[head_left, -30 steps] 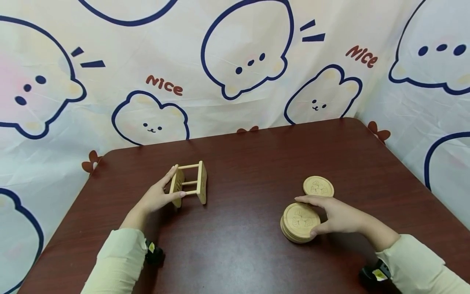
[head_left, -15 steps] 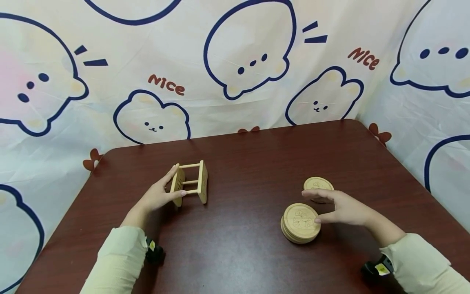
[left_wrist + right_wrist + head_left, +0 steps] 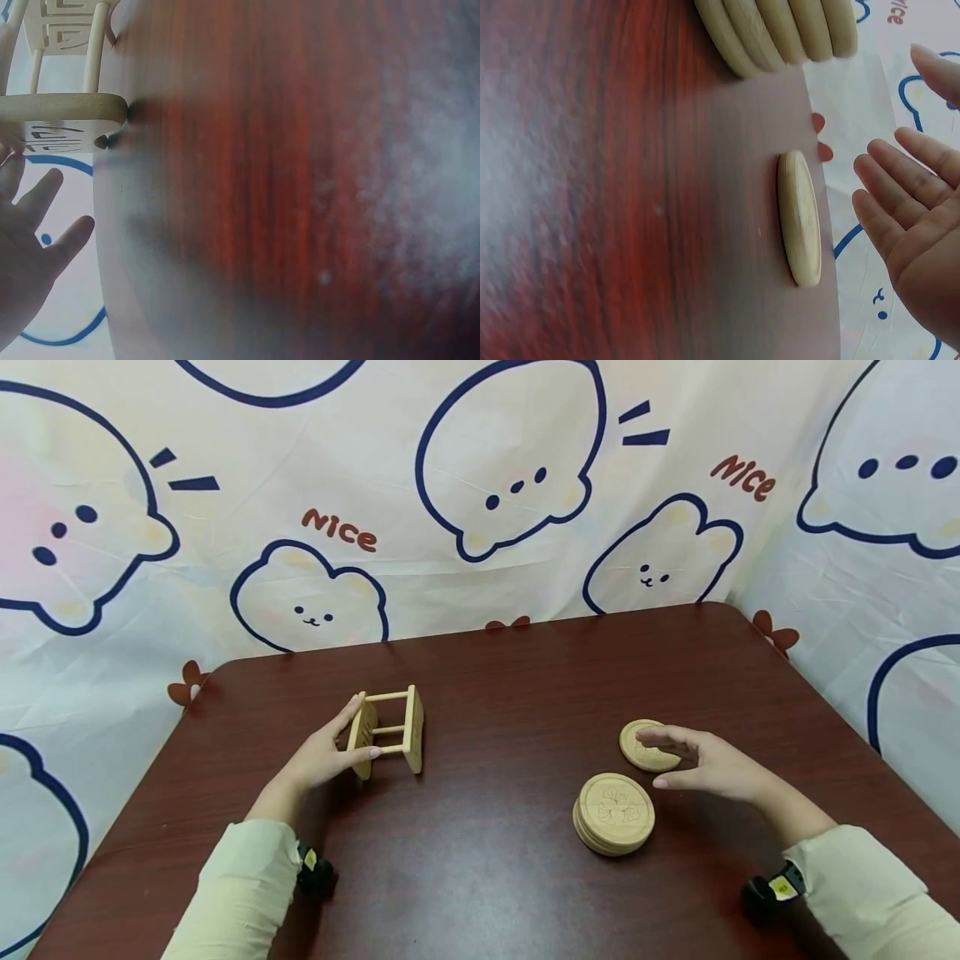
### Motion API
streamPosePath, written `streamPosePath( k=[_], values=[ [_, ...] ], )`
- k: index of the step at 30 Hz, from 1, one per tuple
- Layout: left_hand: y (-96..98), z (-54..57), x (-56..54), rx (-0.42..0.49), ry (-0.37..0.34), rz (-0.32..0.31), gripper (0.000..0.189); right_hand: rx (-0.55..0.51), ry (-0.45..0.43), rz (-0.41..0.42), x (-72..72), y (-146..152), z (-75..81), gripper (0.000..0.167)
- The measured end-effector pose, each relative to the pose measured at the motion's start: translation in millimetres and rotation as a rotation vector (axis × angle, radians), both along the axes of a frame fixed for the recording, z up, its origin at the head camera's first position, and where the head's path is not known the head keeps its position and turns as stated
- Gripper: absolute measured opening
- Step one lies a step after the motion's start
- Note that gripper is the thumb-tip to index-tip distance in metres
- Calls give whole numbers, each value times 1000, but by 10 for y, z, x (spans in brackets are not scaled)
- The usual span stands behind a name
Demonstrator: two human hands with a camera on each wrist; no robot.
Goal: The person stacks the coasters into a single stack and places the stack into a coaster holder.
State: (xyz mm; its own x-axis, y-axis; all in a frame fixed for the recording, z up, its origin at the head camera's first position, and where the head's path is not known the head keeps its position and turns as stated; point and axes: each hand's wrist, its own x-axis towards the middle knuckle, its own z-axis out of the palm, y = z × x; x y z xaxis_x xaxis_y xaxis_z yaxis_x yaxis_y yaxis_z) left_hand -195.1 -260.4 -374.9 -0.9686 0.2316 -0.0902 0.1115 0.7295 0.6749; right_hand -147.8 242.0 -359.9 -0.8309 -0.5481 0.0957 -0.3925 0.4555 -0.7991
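Observation:
On the left of the table a small wooden coaster rack (image 3: pixel 413 731) stands, two carved side panels joined by thin rods. My left hand (image 3: pixel 318 764) grips its left panel between thumb and index finger; in the left wrist view several fingers spread away below the rack (image 3: pixel 64 107). At the right, a round wooden coaster (image 3: pixel 636 745) lies singly, partly covered by my right hand (image 3: pixel 712 767), which hovers with fingers extended and holds nothing. Nearer the front sits a stack of coasters (image 3: pixel 615 814), the top one engraved with leaves. The right wrist view shows the lone coaster (image 3: pixel 801 221) apart from my fingers.
Everything stands on a dark red-brown wooden table (image 3: pixel 480 860). A white cloth with cartoon drawings (image 3: pixel 480 577) hangs behind its far edge and along the sides. Black wrist cameras (image 3: pixel 765 893) sit below both sleeves.
My right hand has let go of the coaster stack and moved away to the right and back, over the single coaster. My left hand keeps its hold on the rack.

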Motion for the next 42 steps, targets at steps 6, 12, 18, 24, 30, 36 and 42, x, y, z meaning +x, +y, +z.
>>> streamPosePath(
  k=[6,12,18,24,30,36,42],
  values=[
    [-6,9,8,2,-6,4,91,14,-47,-68,-81,59,-22,57],
    [2,-1,9,-19,7,-1,90,15,-69,-100,-136,107,-61,60],
    [26,-6,10,-20,0,1,91,42,-71,-115,-203,140,-108,63],
    [18,0,13,-30,8,5,90,103,-62,-108,-321,179,-142,67],
    [8,6,13,-26,10,2,90,173,-65,-117,-407,192,-189,70],
    [-1,5,8,-33,4,3,89,249,-68,-121,-454,190,-183,75],
    [1,7,4,-22,-2,3,89,311,-70,-136,-481,186,-221,80]
  ],
)
